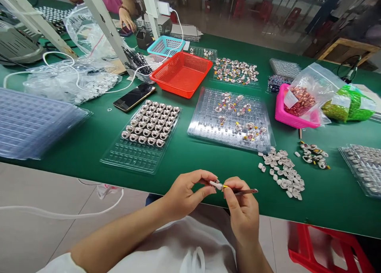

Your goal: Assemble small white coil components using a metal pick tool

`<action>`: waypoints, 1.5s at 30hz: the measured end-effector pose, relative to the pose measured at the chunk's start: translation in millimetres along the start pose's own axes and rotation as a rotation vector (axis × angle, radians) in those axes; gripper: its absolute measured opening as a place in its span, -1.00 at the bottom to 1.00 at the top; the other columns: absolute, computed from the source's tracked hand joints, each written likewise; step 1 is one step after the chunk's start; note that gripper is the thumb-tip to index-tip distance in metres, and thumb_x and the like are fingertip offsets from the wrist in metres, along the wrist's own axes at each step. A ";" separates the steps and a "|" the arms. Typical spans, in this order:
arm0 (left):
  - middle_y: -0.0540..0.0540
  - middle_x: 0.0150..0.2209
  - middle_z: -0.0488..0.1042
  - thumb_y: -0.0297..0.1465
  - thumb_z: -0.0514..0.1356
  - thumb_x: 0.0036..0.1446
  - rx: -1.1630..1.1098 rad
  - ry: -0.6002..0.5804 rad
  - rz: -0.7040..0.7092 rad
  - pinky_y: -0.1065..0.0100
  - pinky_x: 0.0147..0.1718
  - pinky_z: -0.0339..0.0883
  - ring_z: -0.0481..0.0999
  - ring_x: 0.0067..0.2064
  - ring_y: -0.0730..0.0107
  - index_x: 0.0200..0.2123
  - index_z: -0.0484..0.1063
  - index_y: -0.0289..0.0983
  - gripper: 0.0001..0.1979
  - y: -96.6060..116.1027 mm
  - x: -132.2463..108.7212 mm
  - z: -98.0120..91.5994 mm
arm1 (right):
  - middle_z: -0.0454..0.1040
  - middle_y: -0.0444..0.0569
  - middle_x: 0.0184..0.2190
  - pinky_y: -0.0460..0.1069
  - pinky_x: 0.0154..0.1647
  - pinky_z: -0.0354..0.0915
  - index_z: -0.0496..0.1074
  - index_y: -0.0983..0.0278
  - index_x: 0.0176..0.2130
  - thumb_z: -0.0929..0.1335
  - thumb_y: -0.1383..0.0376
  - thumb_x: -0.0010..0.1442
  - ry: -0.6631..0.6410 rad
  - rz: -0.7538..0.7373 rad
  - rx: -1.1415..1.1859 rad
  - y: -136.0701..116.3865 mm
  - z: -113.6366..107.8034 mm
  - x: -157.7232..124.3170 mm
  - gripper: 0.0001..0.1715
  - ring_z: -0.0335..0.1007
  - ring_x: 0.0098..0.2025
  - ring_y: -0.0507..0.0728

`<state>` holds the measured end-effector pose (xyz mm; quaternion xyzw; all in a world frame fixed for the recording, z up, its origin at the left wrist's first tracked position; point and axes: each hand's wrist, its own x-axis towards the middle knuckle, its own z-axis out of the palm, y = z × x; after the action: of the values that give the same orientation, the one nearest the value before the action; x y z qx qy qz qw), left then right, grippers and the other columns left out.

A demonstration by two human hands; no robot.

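Observation:
Near the table's front edge, my left hand (192,191) pinches a small white plastic part with metallic bits (216,184) between thumb and fingers. My right hand (241,201) is closed at the part's other side, where a yellow piece (225,186) shows at the fingertips. A thin brown stick-like tool (246,192) also lies in the right hand, its end pointing right. Loose white caps (284,171) are spread to the right of my hands. Beyond my hands, a clear tray (199,128) carries several small assemblies with yellow bits.
A clear tray of rounded silvery-white parts (150,124) lies left of centre, with a phone (133,97) behind it. Behind stand a red basket (186,80) and a blue basket (157,46). A pink basket (293,120) holds bagged copper-coloured parts. Across the table is another person's hand (126,18).

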<state>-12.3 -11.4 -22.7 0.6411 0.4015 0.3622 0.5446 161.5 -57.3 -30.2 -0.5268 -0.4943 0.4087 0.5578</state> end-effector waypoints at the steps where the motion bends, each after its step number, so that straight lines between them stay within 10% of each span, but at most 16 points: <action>1: -0.16 -0.21 0.68 -0.43 0.28 0.24 0.063 0.005 0.071 0.31 -0.15 0.51 0.65 -0.19 0.27 -0.12 0.56 -0.29 -0.86 -0.2 0.2 -0.5 | 0.41 -0.12 -0.37 -0.09 -0.44 0.25 0.45 0.21 -0.25 0.34 0.28 0.36 -0.002 -0.012 0.005 -0.3 -0.5 0.2 -0.89 0.31 -0.43 0.02; 11: -0.11 -0.26 0.69 -0.61 0.21 0.13 0.264 0.124 0.353 0.36 -0.23 0.51 0.65 -0.26 0.33 -0.13 0.52 -0.22 -0.73 4.9 2.7 -3.3 | 0.42 -0.07 -0.32 -0.05 -0.38 0.26 0.40 0.20 -0.24 0.32 0.36 0.35 -0.048 -0.102 -0.218 6.4 -9.1 -4.5 -0.91 0.34 -0.35 0.07; 24: -0.12 -0.29 0.67 -0.68 0.20 0.10 0.131 0.042 0.371 0.34 -0.24 0.50 0.62 -0.27 0.33 -0.10 0.52 -0.22 -0.65 17.1 -1.6 -7.3 | 0.45 -0.06 -0.29 -0.04 -0.34 0.31 0.47 0.20 -0.20 0.37 0.24 0.34 -0.383 0.018 -0.116 -7.3 -14.4 14.6 -0.91 0.36 -0.31 0.08; 34: -0.13 -0.27 0.69 -0.59 0.23 0.15 0.092 0.058 0.237 0.33 -0.25 0.48 0.62 -0.29 0.31 -0.14 0.55 -0.24 -0.76 13.0 -3.2 -10.4 | 0.56 -0.03 -0.29 -0.05 -0.36 0.38 0.50 0.19 -0.16 0.32 0.42 0.28 -0.312 -0.277 -0.277 -10.5 -3.9 14.6 -0.80 0.48 -0.32 0.09; 45: -0.10 -0.34 0.63 -0.68 0.14 0.04 0.195 0.039 0.294 0.39 -0.28 0.47 0.59 -0.34 0.37 -0.14 0.56 -0.28 -0.64 7.0 -1.8 -7.0 | 0.41 -0.12 -0.44 -0.06 -0.47 0.21 0.43 0.23 -0.40 0.36 0.33 0.27 -0.352 0.099 -0.141 -12.1 -12.9 18.7 -0.82 0.26 -0.45 0.03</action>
<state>-18.5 -10.8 -14.8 0.7356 0.3471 0.4094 0.4132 176.7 -42.8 -15.5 -0.5087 -0.5851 0.4857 0.4037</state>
